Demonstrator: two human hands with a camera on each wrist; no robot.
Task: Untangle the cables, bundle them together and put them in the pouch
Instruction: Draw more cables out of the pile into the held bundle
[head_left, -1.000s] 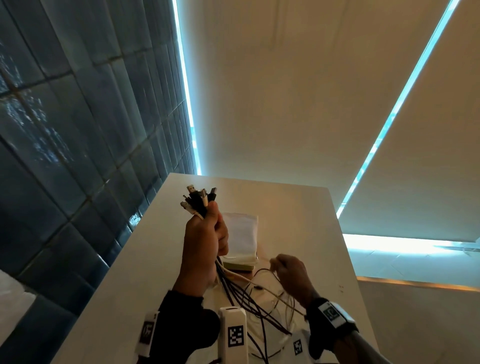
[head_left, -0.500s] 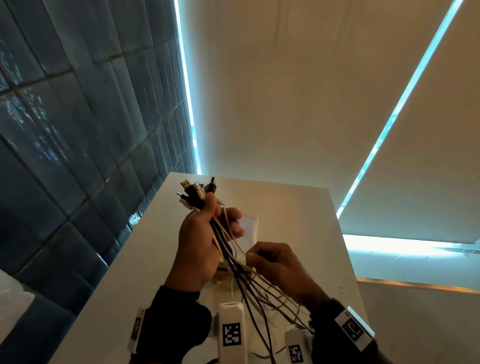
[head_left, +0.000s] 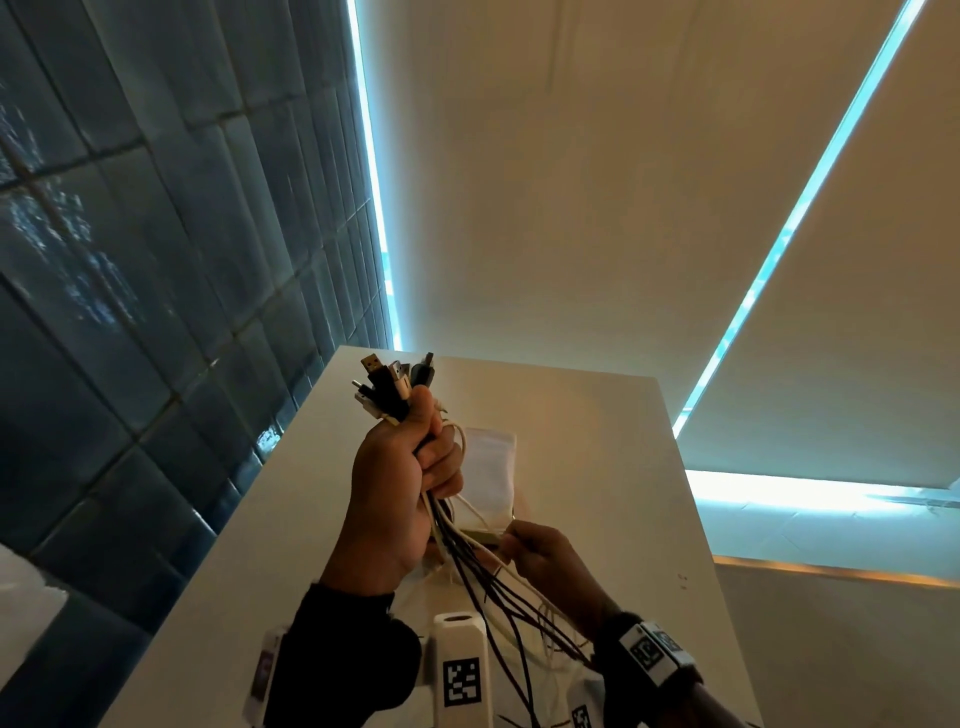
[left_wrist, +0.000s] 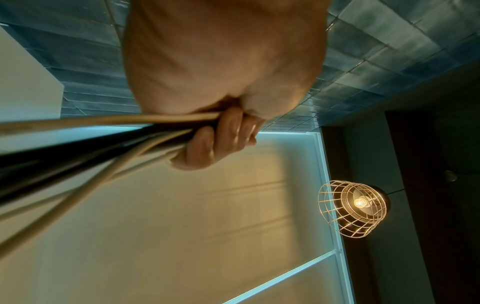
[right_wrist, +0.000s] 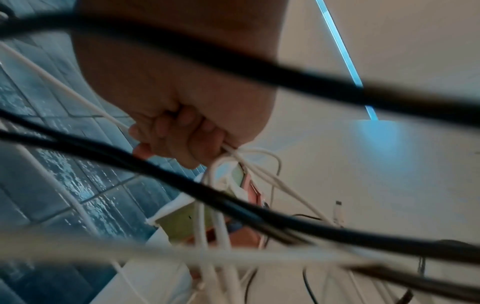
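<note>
Since the earlier frame, right hand (head_left: 540, 553) drops lower right, pinching white strands to draw them straight; left hand (head_left: 400, 483) fists cables (head_left: 395, 382) plug-ends up, above pouch (head_left: 488, 467) on tabletop (head_left: 597, 467).

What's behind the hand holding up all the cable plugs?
Behind the left hand gripping the cables lies a white pouch on the table. The hand and cables cover the pouch's left edge, and what lies beneath the pouch is mostly hidden.
</note>
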